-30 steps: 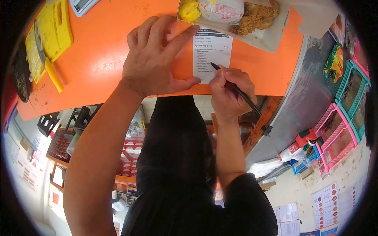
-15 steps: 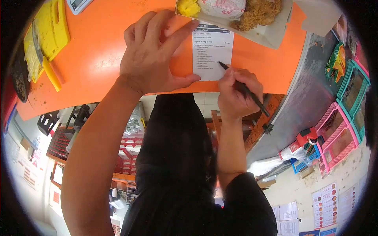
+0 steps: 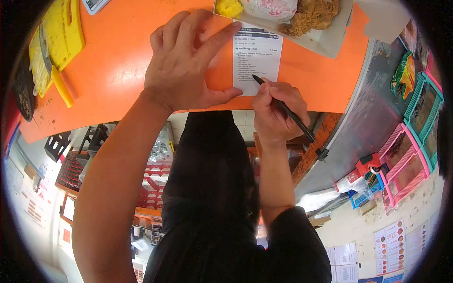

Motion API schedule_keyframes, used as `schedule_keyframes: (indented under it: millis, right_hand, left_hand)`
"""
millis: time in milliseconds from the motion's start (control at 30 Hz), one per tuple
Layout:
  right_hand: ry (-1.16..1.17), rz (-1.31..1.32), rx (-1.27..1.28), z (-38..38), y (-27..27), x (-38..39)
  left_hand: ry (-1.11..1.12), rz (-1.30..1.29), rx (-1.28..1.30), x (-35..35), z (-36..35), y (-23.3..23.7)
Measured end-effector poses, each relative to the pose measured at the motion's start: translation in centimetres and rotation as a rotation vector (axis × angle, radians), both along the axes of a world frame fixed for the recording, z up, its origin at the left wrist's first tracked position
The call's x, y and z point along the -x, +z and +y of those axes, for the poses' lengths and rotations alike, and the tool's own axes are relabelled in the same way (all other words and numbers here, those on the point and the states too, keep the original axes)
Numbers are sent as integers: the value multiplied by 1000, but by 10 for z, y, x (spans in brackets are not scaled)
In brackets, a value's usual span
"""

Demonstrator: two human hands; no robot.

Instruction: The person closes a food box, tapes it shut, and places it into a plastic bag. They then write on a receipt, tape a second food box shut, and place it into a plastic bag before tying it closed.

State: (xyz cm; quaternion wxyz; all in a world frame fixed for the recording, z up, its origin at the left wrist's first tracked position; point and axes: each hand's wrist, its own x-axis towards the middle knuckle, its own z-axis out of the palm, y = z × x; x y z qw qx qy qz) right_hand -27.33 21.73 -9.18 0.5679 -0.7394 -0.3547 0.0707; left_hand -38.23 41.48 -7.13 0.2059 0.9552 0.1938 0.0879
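A white printed receipt (image 3: 257, 54) lies on the orange counter (image 3: 118, 70). My left hand (image 3: 186, 59) lies flat with fingers spread, its thumb and forefinger pinning the receipt's left edge. My right hand (image 3: 273, 111) grips a black pen (image 3: 283, 107), whose tip touches the lower part of the receipt. Just beyond the receipt sits an open paper box (image 3: 321, 40) holding fried chicken (image 3: 314, 14), a wrapped parcel (image 3: 271, 8) and a yellow food piece (image 3: 229, 7).
A yellow cutting board (image 3: 61, 28) with a yellow-handled knife (image 3: 54, 70) lies at the counter's left. A scale's corner (image 3: 94, 4) shows at the top. Pink and teal plastic baskets (image 3: 408, 151) stand at the right, past a grey metal surface (image 3: 373, 108).
My right hand shifted the pen tip slightly right across the receipt, then back left. My left hand stayed on the paper's edge.
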Motion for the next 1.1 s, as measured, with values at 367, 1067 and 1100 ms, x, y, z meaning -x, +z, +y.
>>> schedule_keyframes:
  millis: [367, 1067, 1100]
  right_hand:
    - [-86, -4, -58, 0, -2, 1]
    - [89, -94, 56, -7, 2, -7]
    - [54, -85, 55, -7, 1, -8]
  left_hand:
    - [-40, 40, 28, 0, 1, 3]
    - [-44, 66, -34, -2, -1, 4]
    - [-46, 66, -32, -2, -2, 3]
